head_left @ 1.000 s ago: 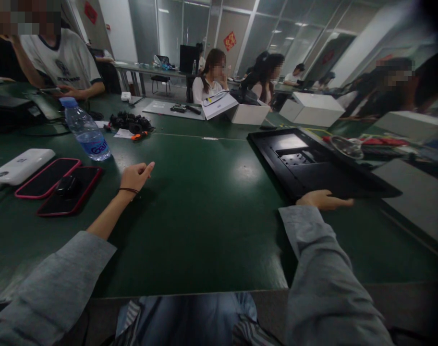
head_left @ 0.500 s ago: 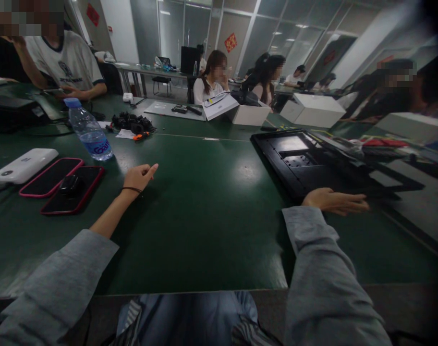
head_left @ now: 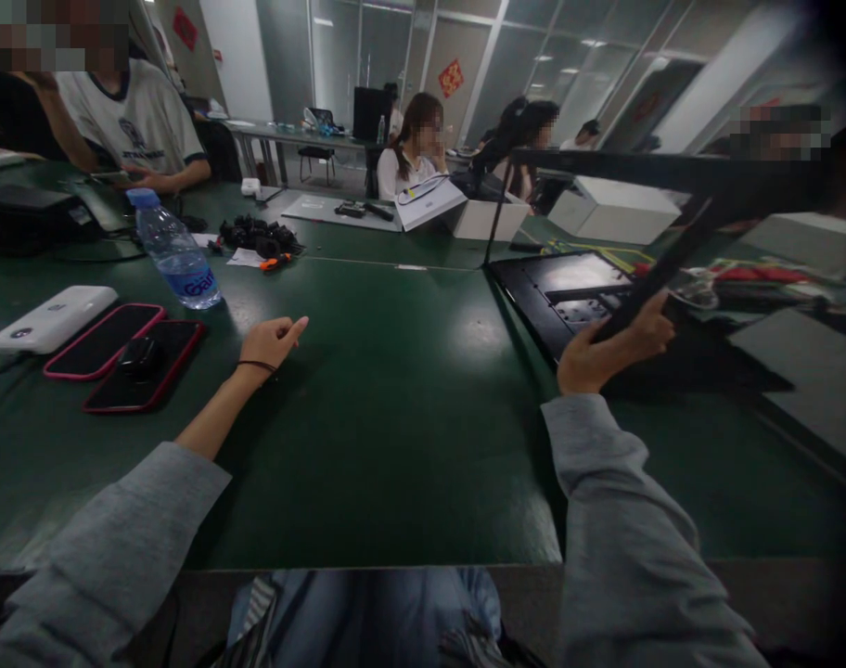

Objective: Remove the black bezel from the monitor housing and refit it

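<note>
My right hand (head_left: 612,345) is closed round the near edge of a thin black frame (head_left: 673,176), which is lifted and tilted up above a flat black panel (head_left: 569,288) lying on the green table (head_left: 409,390). My left hand (head_left: 274,340) rests on the table to the left, fingers loosely curled with the forefinger pointing out and nothing in it. A dark band is round that wrist.
Two red-cased phones (head_left: 117,357), a white power bank (head_left: 51,318) and a water bottle (head_left: 176,250) lie at the left. A pile of black parts (head_left: 260,237) and white boxes (head_left: 614,211) sit farther back. Several people sit around the tables.
My right hand went from lying flat at the panel's near edge to gripping the black frame and raising it off the panel. My left hand stayed put.
</note>
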Action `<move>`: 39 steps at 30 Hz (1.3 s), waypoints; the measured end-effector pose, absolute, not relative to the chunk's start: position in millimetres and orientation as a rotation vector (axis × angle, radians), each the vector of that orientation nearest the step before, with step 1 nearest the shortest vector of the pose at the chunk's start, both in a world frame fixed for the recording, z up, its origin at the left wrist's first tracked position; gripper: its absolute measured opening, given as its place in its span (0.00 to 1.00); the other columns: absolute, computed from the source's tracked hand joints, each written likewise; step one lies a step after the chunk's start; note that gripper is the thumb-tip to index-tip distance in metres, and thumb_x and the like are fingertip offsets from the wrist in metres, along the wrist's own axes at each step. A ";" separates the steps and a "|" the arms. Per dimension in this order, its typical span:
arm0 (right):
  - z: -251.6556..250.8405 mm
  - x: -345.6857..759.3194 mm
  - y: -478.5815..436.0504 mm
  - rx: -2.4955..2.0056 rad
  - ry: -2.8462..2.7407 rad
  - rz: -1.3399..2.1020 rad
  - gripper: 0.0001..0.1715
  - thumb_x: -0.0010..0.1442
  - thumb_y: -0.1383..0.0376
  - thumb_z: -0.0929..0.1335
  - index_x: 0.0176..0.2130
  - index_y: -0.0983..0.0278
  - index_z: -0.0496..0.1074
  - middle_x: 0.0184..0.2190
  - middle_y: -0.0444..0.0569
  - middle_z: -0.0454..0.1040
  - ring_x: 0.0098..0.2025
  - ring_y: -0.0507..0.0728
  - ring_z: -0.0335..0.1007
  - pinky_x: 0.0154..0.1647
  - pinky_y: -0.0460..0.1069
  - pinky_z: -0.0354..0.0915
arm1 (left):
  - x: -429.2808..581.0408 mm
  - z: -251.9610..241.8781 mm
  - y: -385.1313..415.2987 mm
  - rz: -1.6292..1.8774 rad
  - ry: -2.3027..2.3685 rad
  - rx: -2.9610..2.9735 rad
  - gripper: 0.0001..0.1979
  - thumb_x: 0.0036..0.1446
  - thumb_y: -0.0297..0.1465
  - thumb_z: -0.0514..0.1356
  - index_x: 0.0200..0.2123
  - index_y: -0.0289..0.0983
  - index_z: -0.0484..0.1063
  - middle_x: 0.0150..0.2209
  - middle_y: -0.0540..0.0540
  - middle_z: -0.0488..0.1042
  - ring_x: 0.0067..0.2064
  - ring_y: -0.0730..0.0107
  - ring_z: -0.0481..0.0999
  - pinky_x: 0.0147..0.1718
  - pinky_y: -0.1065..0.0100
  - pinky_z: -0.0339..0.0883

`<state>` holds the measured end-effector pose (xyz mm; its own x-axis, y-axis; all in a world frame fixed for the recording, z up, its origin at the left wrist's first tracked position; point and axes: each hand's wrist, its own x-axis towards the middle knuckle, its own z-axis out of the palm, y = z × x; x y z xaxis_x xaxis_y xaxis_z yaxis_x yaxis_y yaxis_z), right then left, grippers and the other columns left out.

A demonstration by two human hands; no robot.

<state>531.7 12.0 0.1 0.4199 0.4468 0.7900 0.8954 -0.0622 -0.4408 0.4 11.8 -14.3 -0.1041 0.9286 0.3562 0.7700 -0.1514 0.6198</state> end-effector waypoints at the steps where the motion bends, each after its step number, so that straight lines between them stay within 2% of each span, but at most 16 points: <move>1: 0.7 526.3 12.5 -1.640 -1.230 -0.637 0.41 0.68 0.61 0.56 0.74 0.71 0.46 0.70 0.70 0.53 0.75 0.69 0.44 0.74 0.70 0.32 | -0.2 -14.2 11.9 1.098 1.902 1.936 0.26 0.61 0.51 0.57 0.16 0.42 0.68 0.16 0.50 0.65 0.22 0.68 0.65 0.28 0.65 0.53; 3: 2.8 515.8 13.0 -1.550 -1.301 -0.740 0.39 0.69 0.59 0.57 0.73 0.73 0.51 0.66 0.70 0.61 0.70 0.69 0.54 0.74 0.69 0.41 | -1.8 -14.0 12.3 1.102 1.907 1.901 0.26 0.62 0.51 0.56 0.18 0.42 0.70 0.16 0.51 0.66 0.22 0.68 0.67 0.28 0.65 0.55; 6: 9.6 500.5 9.4 -1.467 -1.299 -0.770 0.39 0.71 0.58 0.55 0.73 0.74 0.49 0.68 0.72 0.59 0.70 0.68 0.56 0.73 0.68 0.46 | -4.0 -13.5 13.5 1.155 1.871 1.856 0.23 0.64 0.50 0.55 0.27 0.41 0.76 0.21 0.50 0.73 0.26 0.68 0.72 0.31 0.66 0.61; 8: 14.4 492.2 5.6 -1.413 -1.282 -0.738 0.39 0.72 0.57 0.54 0.73 0.76 0.47 0.70 0.73 0.56 0.71 0.66 0.56 0.73 0.65 0.48 | -5.0 -14.1 15.1 1.245 1.854 1.835 0.20 0.64 0.48 0.56 0.37 0.39 0.78 0.30 0.47 0.79 0.30 0.67 0.75 0.34 0.67 0.65; 9: 15.9 489.3 4.2 -1.377 -1.283 -0.698 0.39 0.73 0.57 0.53 0.74 0.77 0.46 0.70 0.73 0.56 0.69 0.65 0.60 0.72 0.63 0.51 | -5.5 -15.0 16.2 1.297 1.849 1.823 0.20 0.64 0.48 0.57 0.43 0.39 0.78 0.35 0.46 0.80 0.33 0.67 0.77 0.35 0.66 0.66; 12: 14.8 486.9 5.0 -1.315 -1.303 -0.522 0.41 0.74 0.57 0.52 0.74 0.78 0.42 0.62 0.70 0.65 0.53 0.59 0.73 0.63 0.57 0.64 | -7.4 -19.9 21.0 1.426 1.850 1.767 0.25 0.62 0.45 0.61 0.57 0.37 0.72 0.50 0.39 0.79 0.41 0.65 0.78 0.41 0.64 0.70; 14: 10.1 489.2 8.7 -1.321 -1.304 -0.422 0.41 0.74 0.56 0.52 0.75 0.78 0.40 0.52 0.63 0.73 0.42 0.56 0.73 0.55 0.55 0.69 | -9.4 -25.1 25.3 1.467 1.862 1.724 0.31 0.60 0.44 0.63 0.62 0.35 0.67 0.57 0.34 0.74 0.47 0.60 0.78 0.46 0.60 0.71; 17: 2.0 492.0 14.0 -1.370 -1.283 -0.300 0.42 0.74 0.56 0.52 0.75 0.77 0.38 0.40 0.54 0.74 0.33 0.54 0.69 0.47 0.52 0.70 | -12.7 -34.3 31.9 1.485 1.849 1.658 0.39 0.57 0.44 0.67 0.67 0.35 0.62 0.64 0.29 0.68 0.56 0.50 0.76 0.56 0.51 0.69; 21: -3.3 489.3 15.1 -1.421 -1.259 -0.222 0.41 0.74 0.56 0.52 0.76 0.74 0.39 0.37 0.51 0.72 0.29 0.54 0.66 0.42 0.51 0.70 | -15.0 -45.7 38.1 1.412 1.706 1.632 0.43 0.58 0.45 0.66 0.71 0.36 0.56 0.68 0.27 0.64 0.62 0.46 0.73 0.61 0.46 0.64; 23: -4.7 488.1 15.2 -1.438 -1.247 -0.217 0.41 0.73 0.56 0.52 0.75 0.74 0.40 0.37 0.52 0.72 0.29 0.55 0.67 0.43 0.52 0.70 | -15.1 -48.8 40.0 1.378 1.618 1.642 0.43 0.57 0.45 0.66 0.71 0.38 0.57 0.68 0.28 0.63 0.63 0.46 0.71 0.61 0.46 0.65; 26: -8.5 490.2 17.5 -1.477 -1.227 -0.231 0.40 0.72 0.56 0.52 0.76 0.70 0.39 0.37 0.53 0.73 0.32 0.58 0.71 0.48 0.58 0.71 | -15.5 -47.7 41.9 1.401 1.559 1.627 0.39 0.54 0.44 0.68 0.66 0.39 0.64 0.65 0.31 0.67 0.61 0.48 0.73 0.58 0.48 0.68; 30: -14.5 495.9 22.0 -1.495 -1.210 -0.249 0.39 0.72 0.57 0.53 0.75 0.66 0.41 0.40 0.54 0.74 0.38 0.61 0.76 0.51 0.61 0.72 | -15.9 -37.1 41.0 1.456 1.660 1.479 0.26 0.51 0.41 0.69 0.51 0.36 0.72 0.48 0.38 0.77 0.49 0.57 0.78 0.50 0.55 0.73; 32: -15.2 496.4 22.9 -1.485 -1.215 -0.258 0.38 0.71 0.57 0.54 0.74 0.66 0.44 0.41 0.55 0.75 0.40 0.61 0.77 0.52 0.62 0.72 | -14.0 -30.3 38.5 1.500 1.677 1.397 0.18 0.53 0.41 0.67 0.43 0.37 0.72 0.41 0.42 0.78 0.45 0.61 0.79 0.47 0.59 0.72; 34: -13.9 494.7 22.9 -1.507 -1.240 -0.259 0.36 0.70 0.59 0.55 0.73 0.66 0.48 0.44 0.56 0.75 0.44 0.62 0.78 0.54 0.63 0.71 | -10.3 -23.6 34.9 1.530 1.660 1.322 0.15 0.55 0.42 0.66 0.38 0.38 0.70 0.37 0.44 0.78 0.42 0.63 0.79 0.44 0.63 0.71; 39: -14.2 490.8 25.8 -1.631 -1.325 -0.201 0.36 0.65 0.63 0.59 0.69 0.70 0.54 0.50 0.62 0.75 0.51 0.64 0.76 0.59 0.64 0.68 | -1.6 -13.6 27.5 1.535 1.582 1.181 0.13 0.59 0.41 0.62 0.38 0.38 0.67 0.34 0.47 0.78 0.32 0.71 0.78 0.32 0.70 0.67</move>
